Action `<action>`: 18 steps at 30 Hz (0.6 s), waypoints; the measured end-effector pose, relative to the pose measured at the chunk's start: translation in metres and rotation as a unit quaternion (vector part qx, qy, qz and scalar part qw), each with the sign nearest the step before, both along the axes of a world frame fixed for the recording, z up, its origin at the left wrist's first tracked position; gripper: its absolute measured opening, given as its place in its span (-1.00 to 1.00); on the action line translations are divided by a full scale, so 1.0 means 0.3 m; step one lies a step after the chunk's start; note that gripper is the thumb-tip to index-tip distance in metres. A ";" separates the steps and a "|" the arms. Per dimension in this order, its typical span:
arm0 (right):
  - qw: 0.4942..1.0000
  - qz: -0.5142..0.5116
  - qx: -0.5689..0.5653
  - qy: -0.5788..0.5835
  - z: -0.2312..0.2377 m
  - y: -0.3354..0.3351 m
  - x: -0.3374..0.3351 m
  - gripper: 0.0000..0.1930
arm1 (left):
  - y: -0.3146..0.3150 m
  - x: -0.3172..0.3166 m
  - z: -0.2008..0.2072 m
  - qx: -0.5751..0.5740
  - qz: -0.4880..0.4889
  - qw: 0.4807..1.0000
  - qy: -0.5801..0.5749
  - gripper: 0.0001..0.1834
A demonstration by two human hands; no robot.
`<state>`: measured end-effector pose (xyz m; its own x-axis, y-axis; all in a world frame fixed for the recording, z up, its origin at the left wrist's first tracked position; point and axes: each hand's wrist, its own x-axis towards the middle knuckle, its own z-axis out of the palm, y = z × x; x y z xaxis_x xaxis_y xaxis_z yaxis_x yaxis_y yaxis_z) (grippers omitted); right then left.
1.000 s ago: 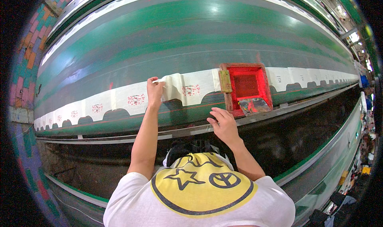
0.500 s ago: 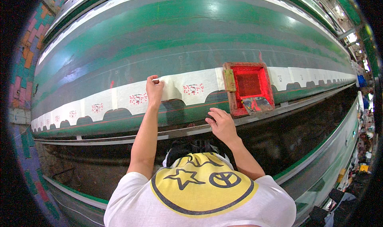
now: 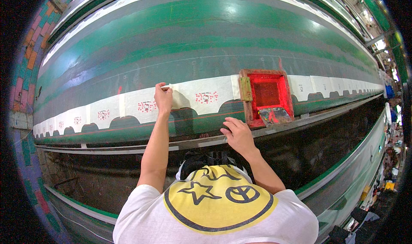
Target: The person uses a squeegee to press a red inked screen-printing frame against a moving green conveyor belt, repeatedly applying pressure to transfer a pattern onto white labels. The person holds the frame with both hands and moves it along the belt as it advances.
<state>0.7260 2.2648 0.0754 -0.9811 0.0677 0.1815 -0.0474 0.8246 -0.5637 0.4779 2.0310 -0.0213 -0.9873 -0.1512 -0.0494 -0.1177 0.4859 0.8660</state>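
Note:
White cloth pieces (image 3: 191, 89) lie in a row along the near side of the long green table; several carry a small pink-and-black cartoon print. My left hand (image 3: 163, 99) is closed at the upper edge of the row, its fingertips pinching the edge of one piece where two meet. Over the table's near edge hovers my right hand (image 3: 238, 134), fingers loosely bent and apart, holding nothing. To its right, a red-stained wooden screen frame (image 3: 247, 104) stands over the row. A dark, paint-smeared squeegee (image 3: 275, 116) rests in the frame's near end.
The green table (image 3: 171, 38) stretches far to both sides, with another row of white pieces along its far edge. A metal rail (image 3: 193, 142) runs along the near edge. Behind me stands another long table (image 3: 343, 175). Coloured paving (image 3: 25, 89) shows at the left.
My left hand has shifted slightly left, and its fingers have closed at the cloth edge. The right hand stays almost where it was, and the frame stands in place.

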 end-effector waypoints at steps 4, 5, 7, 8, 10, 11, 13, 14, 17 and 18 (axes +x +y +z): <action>1.000 -0.007 0.004 0.001 0.004 0.012 0.007 -0.74 | 0.018 -0.001 -0.015 0.014 0.008 1.000 0.006 -0.59; 1.000 -0.008 0.002 0.001 0.008 0.014 0.011 -0.74 | 0.021 -0.005 -0.018 0.015 0.003 1.000 0.001 -0.58; 1.000 -0.009 -0.003 0.003 0.016 0.018 0.019 -0.75 | 0.034 0.000 -0.025 -0.045 0.000 0.998 0.045 -0.57; 1.000 -0.012 -0.003 -0.004 0.016 0.023 0.025 -0.75 | 0.048 0.006 -0.019 -0.106 0.000 0.990 0.094 -0.56; 1.000 -0.018 -0.005 -0.017 0.015 0.035 0.041 -0.75 | 0.084 0.019 -0.008 -0.161 -0.011 0.977 0.140 -0.55; 1.000 -0.023 -0.003 -0.021 0.017 0.039 0.055 -0.75 | 0.108 0.036 0.009 -0.157 -0.024 0.978 0.136 -0.55; 0.999 -0.033 0.000 -0.030 0.022 0.049 0.084 -0.74 | 0.160 0.075 0.038 -0.147 -0.050 0.979 0.135 -0.56; 0.999 -0.037 -0.001 -0.026 0.027 0.058 0.089 -0.74 | 0.191 0.088 0.043 -0.138 -0.063 0.978 0.142 -0.57; 0.999 -0.048 -0.003 -0.015 0.043 0.090 0.103 -0.73 | 0.257 0.115 0.046 -0.101 -0.117 0.978 0.138 -0.59; 0.999 -0.049 -0.001 -0.010 0.050 0.104 0.107 -0.73 | 0.282 0.125 0.038 -0.086 -0.138 0.978 0.133 -0.60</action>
